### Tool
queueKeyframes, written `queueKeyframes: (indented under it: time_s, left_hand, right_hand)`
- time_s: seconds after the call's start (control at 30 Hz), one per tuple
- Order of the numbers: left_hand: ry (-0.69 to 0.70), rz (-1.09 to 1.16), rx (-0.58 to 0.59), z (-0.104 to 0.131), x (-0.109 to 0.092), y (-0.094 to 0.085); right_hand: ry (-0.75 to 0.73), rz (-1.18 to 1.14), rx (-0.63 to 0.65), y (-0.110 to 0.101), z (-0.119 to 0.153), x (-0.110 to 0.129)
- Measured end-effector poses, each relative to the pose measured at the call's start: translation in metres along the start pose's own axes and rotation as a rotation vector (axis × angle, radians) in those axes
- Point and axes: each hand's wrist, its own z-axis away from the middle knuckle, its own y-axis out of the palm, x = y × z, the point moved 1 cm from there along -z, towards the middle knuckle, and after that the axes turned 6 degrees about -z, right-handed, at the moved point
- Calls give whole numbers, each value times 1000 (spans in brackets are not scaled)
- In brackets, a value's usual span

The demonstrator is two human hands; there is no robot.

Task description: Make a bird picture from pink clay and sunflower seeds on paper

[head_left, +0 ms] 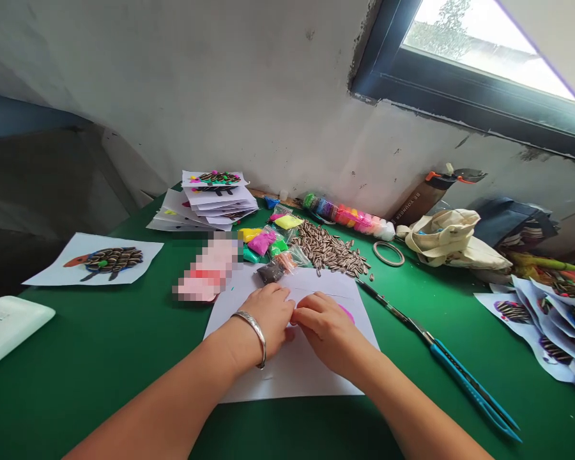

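Observation:
My left hand (268, 314), with a silver bangle at its wrist, rests over a white sheet of paper (292, 383). Its fingers are curled and meet those of my right hand (326, 329), which is closed in a pinch. Whatever lies between the fingertips is too hidden to name. A bright pink patch (347, 313) on the paper shows beyond my right hand, partly covered by it. Just past my fingers, a small bag of black modelling clay (271, 273) and a bag of orange clay (287, 260) lie at the sheet's far edge.
Beyond are pink clay (262, 241), striped sunflower seeds (333, 249) and a tape ring (388, 253). A blue-handled tool, like scissors (464, 377), lies right. Seed-turtle picture (112, 262), stacked sheets (215, 204), white device (12, 329) stand left; bottle (424, 198), cloth bag (448, 239) back right.

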Motion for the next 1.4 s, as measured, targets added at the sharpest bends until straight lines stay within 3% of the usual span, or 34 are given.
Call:
queueKeyframes:
  time_s: [0.43,1.4]
  left_hand:
    - [-8,-17,22,0,-3,-3]
    - [-5,-36,23,1,-3,-2]
  right_hand:
    - [-65,122,58,5,2,-6]
    - [85,7,-50,4,7,-15]
